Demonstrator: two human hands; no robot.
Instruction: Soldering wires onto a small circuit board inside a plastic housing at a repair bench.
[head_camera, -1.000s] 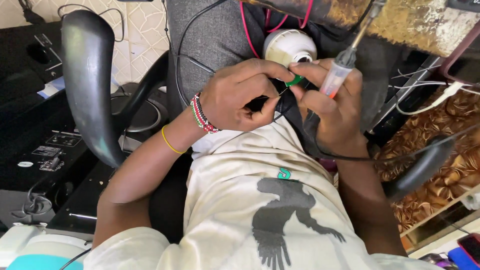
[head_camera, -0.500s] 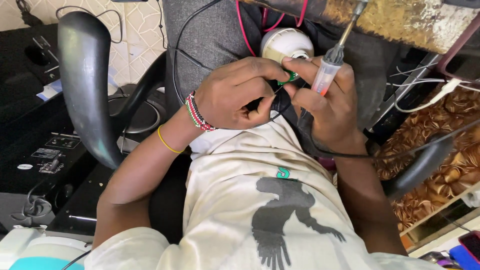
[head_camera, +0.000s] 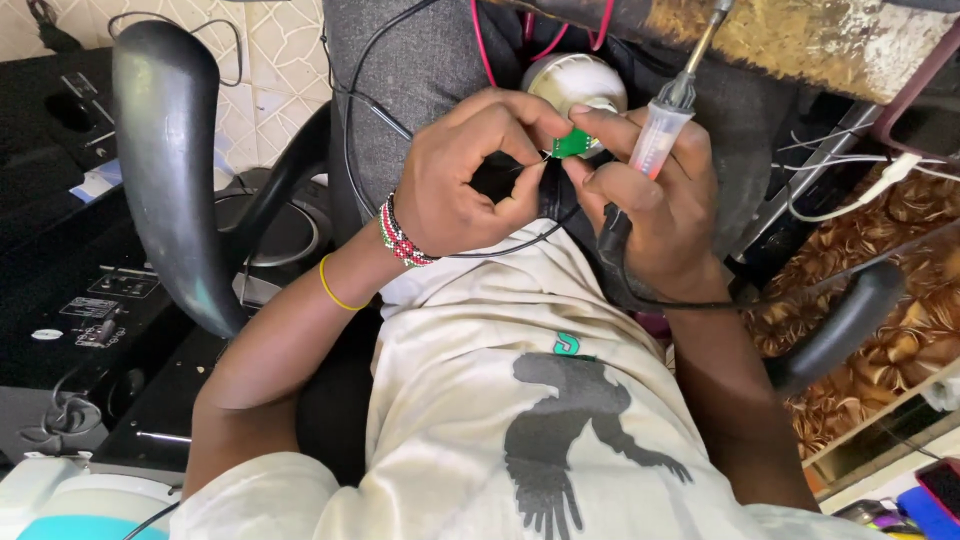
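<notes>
Since the earlier frames, both hands have been raised slightly and drawn closer under the white round lamp housing (head_camera: 578, 82), and the small green circuit board (head_camera: 572, 143) is now more plainly exposed between the fingertips. The left hand (head_camera: 470, 175) is curled, with thumb and forefinger pinched together on a thin black wire (head_camera: 375, 110) just beside the board. A beaded bracelet (head_camera: 400, 235) and a yellow band (head_camera: 335, 290) are worn on that wrist. The right hand (head_camera: 650, 195) is closed on two things at once: the green board is nipped between its thumb and forefinger, and a soldering iron (head_camera: 665, 125) with a clear, reddish handle is clamped across the remaining fingers, its metal tip pointing up and away from the board. The iron's black cord (head_camera: 620, 270) is seen running down across the right wrist. Both hands are held close together, fingertips nearly touching, above the person's pale printed shirt (head_camera: 520, 400) and in front of a grey upholstered chair back (head_camera: 400, 50). Black chair armrests (head_camera: 170, 170) are seen at either side. Red wires (head_camera: 480, 40) hang near the lamp housing.
</notes>
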